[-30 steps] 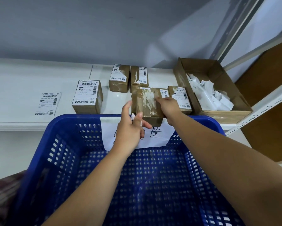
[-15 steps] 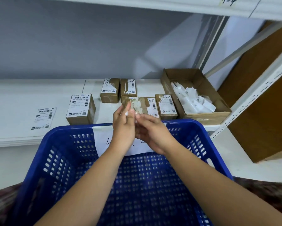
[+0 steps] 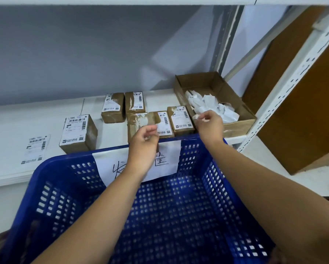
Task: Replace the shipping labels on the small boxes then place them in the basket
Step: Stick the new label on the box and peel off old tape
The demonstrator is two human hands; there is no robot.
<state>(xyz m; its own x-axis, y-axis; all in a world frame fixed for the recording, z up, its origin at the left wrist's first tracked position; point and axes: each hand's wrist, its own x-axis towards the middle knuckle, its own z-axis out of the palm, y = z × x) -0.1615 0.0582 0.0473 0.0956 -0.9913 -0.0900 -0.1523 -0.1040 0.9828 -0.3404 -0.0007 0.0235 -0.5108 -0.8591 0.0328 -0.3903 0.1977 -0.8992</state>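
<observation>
Several small brown boxes stand on the white shelf [image 3: 17, 121]. The nearest middle box [image 3: 140, 122] has most of its label torn off. A taller box [image 3: 78, 133] stands to the left with a whole label. My right hand [image 3: 207, 126] pinches a small crumpled label scrap [image 3: 196, 116] beside the open cardboard bin [image 3: 241, 121]. My left hand [image 3: 144, 141] hangs over the blue basket [image 3: 64, 187] rim, fingers loosely curled, holding nothing that I can see. A loose new label [image 3: 36, 148] lies flat at the left.
The cardboard bin holds crumpled white label scraps [image 3: 213, 105]. A handwritten paper sign [image 3: 165, 161] hangs on the basket's far wall. A white perforated rack post [image 3: 285, 88] and a brown board [image 3: 302, 92] stand to the right. A grey wall backs the shelf.
My hands, together over the torn box half a second ago, have parted. The right hand has carried the scrap right toward the cardboard bin; the left has stayed over the basket rim.
</observation>
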